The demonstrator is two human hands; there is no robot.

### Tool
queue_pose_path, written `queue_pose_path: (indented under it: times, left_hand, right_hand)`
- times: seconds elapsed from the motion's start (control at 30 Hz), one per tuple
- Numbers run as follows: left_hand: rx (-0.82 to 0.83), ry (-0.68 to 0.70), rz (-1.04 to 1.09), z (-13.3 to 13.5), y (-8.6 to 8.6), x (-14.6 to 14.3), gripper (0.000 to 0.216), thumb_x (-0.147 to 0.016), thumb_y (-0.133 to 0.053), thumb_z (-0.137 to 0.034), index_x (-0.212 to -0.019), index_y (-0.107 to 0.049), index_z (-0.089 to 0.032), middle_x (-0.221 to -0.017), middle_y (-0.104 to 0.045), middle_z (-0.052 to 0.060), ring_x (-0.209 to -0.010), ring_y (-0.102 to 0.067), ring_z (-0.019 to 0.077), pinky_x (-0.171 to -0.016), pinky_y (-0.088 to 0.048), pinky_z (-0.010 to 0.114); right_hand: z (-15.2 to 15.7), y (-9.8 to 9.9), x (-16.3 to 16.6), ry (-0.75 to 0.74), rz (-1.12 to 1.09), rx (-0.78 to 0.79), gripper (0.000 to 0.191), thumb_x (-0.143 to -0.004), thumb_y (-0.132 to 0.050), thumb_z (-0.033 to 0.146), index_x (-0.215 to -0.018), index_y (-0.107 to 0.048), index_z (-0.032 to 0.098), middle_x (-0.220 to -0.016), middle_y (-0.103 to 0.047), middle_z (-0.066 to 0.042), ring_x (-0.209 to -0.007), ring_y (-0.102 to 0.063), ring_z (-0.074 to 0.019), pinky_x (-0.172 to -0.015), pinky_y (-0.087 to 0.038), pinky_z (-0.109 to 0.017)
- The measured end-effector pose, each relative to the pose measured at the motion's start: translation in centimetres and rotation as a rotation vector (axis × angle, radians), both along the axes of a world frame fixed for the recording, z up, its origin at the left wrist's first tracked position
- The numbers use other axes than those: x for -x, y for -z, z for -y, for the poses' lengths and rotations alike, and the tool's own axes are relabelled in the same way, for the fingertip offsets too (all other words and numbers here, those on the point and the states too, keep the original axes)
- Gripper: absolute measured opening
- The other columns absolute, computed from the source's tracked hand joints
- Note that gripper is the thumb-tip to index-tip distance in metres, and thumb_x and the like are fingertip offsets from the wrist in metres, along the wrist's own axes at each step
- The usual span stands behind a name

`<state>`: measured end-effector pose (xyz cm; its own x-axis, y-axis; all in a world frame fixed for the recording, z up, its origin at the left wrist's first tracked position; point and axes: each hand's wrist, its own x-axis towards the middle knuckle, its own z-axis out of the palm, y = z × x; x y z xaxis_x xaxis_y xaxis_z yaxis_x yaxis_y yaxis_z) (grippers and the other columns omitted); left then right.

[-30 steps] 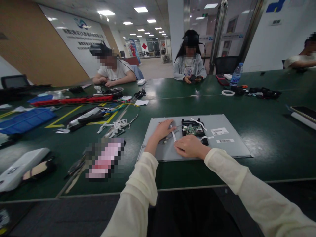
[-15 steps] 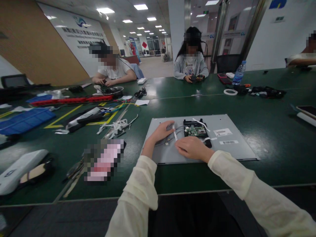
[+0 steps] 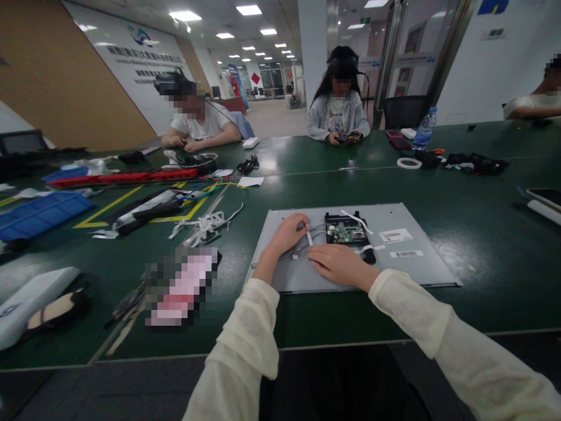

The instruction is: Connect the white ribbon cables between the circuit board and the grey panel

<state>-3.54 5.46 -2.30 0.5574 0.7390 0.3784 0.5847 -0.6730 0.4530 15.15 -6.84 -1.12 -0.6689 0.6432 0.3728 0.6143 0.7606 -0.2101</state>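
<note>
A flat grey metal panel (image 3: 421, 263) lies on the table in front of me. A green circuit board (image 3: 346, 234) in a black frame sits on it, with strips of white tape at its edges. Grey cables (image 3: 319, 229) run left from the board under a short strip of white tape (image 3: 309, 237). My left hand (image 3: 287, 235) curls over the cables, fingertips closed at the tape's upper end. Laid over the panel, my right hand (image 3: 337, 264) has its fingers stretched out at the tape's lower end; its fingertips are partly hidden.
Left of the panel lie a phone (image 3: 186, 286), a tangle of white strips (image 3: 208, 227) and a blue basket (image 3: 44, 213). A roll of white tape (image 3: 409, 164) and a water bottle (image 3: 424, 130) stand farther back. Several people sit around the table.
My right hand has flattened from a pinch on the tape and shifted slightly left along the panel. My left hand stays at the tape's upper end.
</note>
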Motion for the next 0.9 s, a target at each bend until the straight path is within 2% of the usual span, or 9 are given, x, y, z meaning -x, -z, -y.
queue_pose_path:
  times: [0.17,0.37,0.47,0.6,0.77,0.9]
  left_hand:
    - [-0.010,0.006,0.001,-0.2,0.4,0.1,0.004,-0.082,-0.055,-0.020,-0.085,-0.056,-0.020,-0.099,-0.061,0.004,-0.098,-0.057,0.0194,-0.091,-0.044,0.034]
    - [-0.061,-0.153,-0.015,0.0,0.2,-0.1,0.022,-0.077,-0.058,-0.017,-0.098,-0.053,-0.020,-0.102,-0.056,0.006,-0.099,-0.054,0.0220,-0.089,-0.045,0.036]
    - [-0.077,-0.118,-0.054,0.2,-0.1,-0.2,0.013,-0.077,-0.056,-0.015,-0.089,-0.056,-0.020,-0.093,-0.059,0.004,-0.094,-0.055,0.0215,-0.087,-0.044,0.035]
    - [0.009,-0.051,-0.015,0.6,-0.8,-0.3,0.010,-0.079,-0.051,-0.014,-0.084,-0.058,-0.019,-0.082,-0.062,0.001,-0.080,-0.057,0.0174,-0.077,-0.045,0.030]
    - [0.089,-0.031,-0.001,1.1,-1.4,-0.3,0.009,-0.081,-0.051,-0.021,-0.083,-0.060,-0.018,-0.079,-0.063,0.000,-0.074,-0.058,0.0153,-0.072,-0.046,0.028]
    - [0.127,0.004,-0.022,1.3,-1.7,0.0,0.017,-0.078,-0.060,-0.031,-0.089,-0.061,-0.019,-0.086,-0.065,0.002,-0.080,-0.060,0.0175,-0.076,-0.047,0.030]
  right_hand:
    - [0.0,0.1,0.1,0.008,0.001,-0.002,0.030,-0.095,-0.041,0.021,-0.114,-0.063,0.013,-0.119,-0.063,-0.011,-0.106,-0.060,-0.0207,-0.090,-0.047,-0.034]
    - [-0.2,0.4,0.2,0.006,0.018,-0.003,0.031,-0.094,-0.041,0.020,-0.116,-0.063,0.013,-0.120,-0.063,-0.012,-0.106,-0.060,-0.0202,-0.090,-0.047,-0.033]
    - [-0.2,0.4,0.2,0.007,0.017,-0.001,0.031,-0.094,-0.042,0.020,-0.117,-0.062,0.014,-0.121,-0.063,-0.012,-0.107,-0.060,-0.0200,-0.090,-0.048,-0.033]
    - [-0.2,0.3,0.0,-0.003,0.018,-0.003,0.031,-0.094,-0.043,0.020,-0.118,-0.062,0.013,-0.123,-0.062,-0.011,-0.108,-0.059,-0.0202,-0.090,-0.048,-0.033]
    - [-0.2,0.1,0.0,-0.003,0.009,0.012,0.032,-0.093,-0.043,0.019,-0.119,-0.061,0.013,-0.123,-0.062,-0.011,-0.107,-0.059,-0.0201,-0.091,-0.047,-0.033]
    - [-0.1,0.1,0.0,-0.011,-0.003,0.027,0.032,-0.093,-0.044,0.018,-0.119,-0.061,0.013,-0.123,-0.062,-0.012,-0.108,-0.059,-0.0202,-0.092,-0.047,-0.034]
